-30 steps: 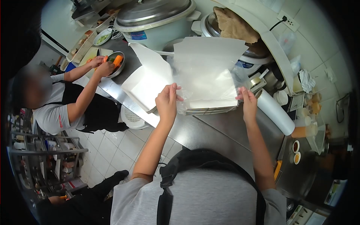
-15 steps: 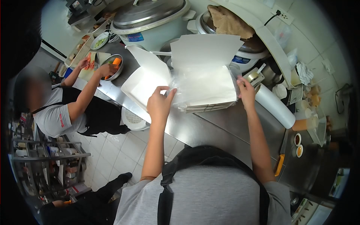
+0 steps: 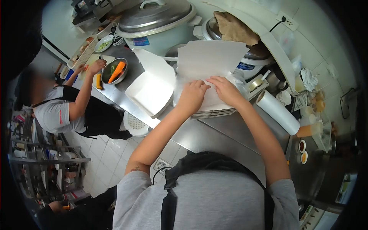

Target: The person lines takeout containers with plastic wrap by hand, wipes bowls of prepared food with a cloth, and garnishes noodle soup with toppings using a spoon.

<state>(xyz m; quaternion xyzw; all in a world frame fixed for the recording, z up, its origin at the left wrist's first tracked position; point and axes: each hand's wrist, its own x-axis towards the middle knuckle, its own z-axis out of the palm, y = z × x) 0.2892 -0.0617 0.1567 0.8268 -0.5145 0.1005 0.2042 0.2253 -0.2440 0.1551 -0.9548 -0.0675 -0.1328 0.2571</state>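
A white cardboard box (image 3: 213, 57) with its lid raised lies on a stack of flat cartons (image 3: 214, 114), with thin clear plastic film (image 3: 239, 84) spread over its inside. My left hand (image 3: 193, 94) rests on the film at the middle of the box, fingers stretched forward and bent slightly. Close beside it, my right hand (image 3: 224, 90) lies on the film too, fingers extended and pointing left. The fingertips of both hands nearly meet. Left of my hands stands a second open white box (image 3: 149, 92), its inside bare.
Two large rice cookers (image 3: 155, 32) stand behind. A roll of clear film (image 3: 278, 112) lies to the right, near small sauce cups (image 3: 303, 151). At the left, a co-worker's hands are over a cutting board (image 3: 100, 59), beside a metal bowl (image 3: 115, 71) with carrots.
Both hands have moved inward from the film's side edges, letting go of them and laying the film into the box. The co-worker's hand has left the bowl.
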